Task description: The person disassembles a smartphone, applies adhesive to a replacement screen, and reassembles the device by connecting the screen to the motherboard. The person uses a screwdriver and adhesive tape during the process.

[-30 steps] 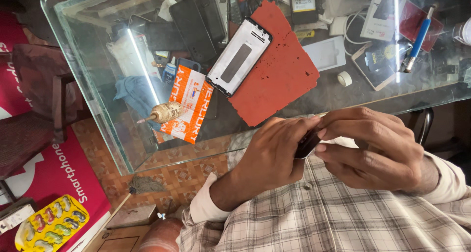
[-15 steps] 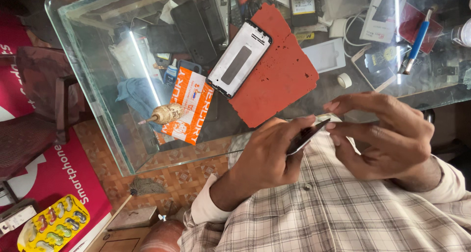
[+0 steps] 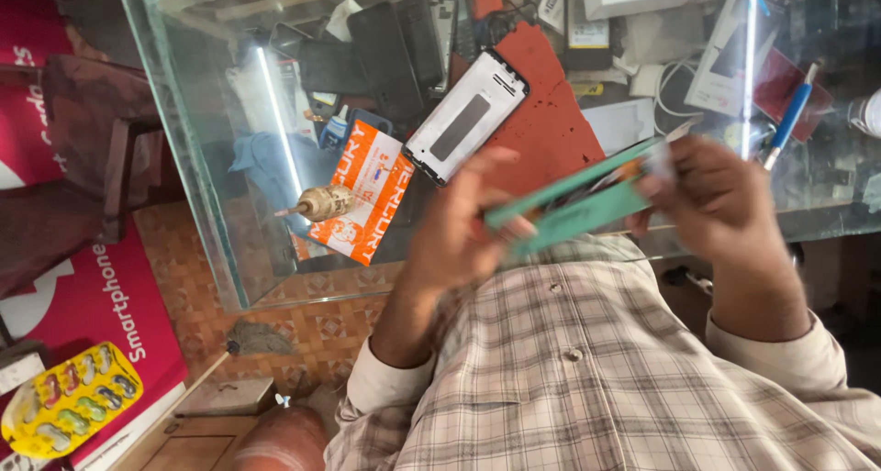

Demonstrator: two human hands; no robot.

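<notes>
Both hands are raised above the person's checked shirt [image 3: 587,370], sharing one thing between them: a flat teal-green rectangular sleeve [image 3: 574,203], blurred, tilted so that its far end climbs toward 2 o'clock. The left hand [image 3: 459,228] has its grip closed on the sleeve's lower end, fingers curled over the edge. The right hand [image 3: 720,200] pinches the upper end, where a pale strip with an orange patch shows at the sleeve's tip; its grip is closed on the same sleeve. The sleeve hangs over the near edge of the glass-topped surface [image 3: 197,177], not resting on it.

On the surface, at 12 o'clock from the left hand, a white smartphone screen panel with a dark strip down its middle [image 3: 466,116] lies slanted on a rust-red work mat [image 3: 541,122]. At 9 o'clock from the panel lies an orange and white printed packet [image 3: 367,191], and just beside that, at its 9 o'clock edge, a small brown bottle with a pointed nozzle [image 3: 321,202] lies on its side. Dark phone parts crowd the surface at 11 o'clock. A blue pen [image 3: 789,118] lies at 1 o'clock from the right hand.

On the floor at 7 o'clock sits a yellow blister tray of coloured pieces [image 3: 69,411], resting on a red printed box [image 3: 101,315].
</notes>
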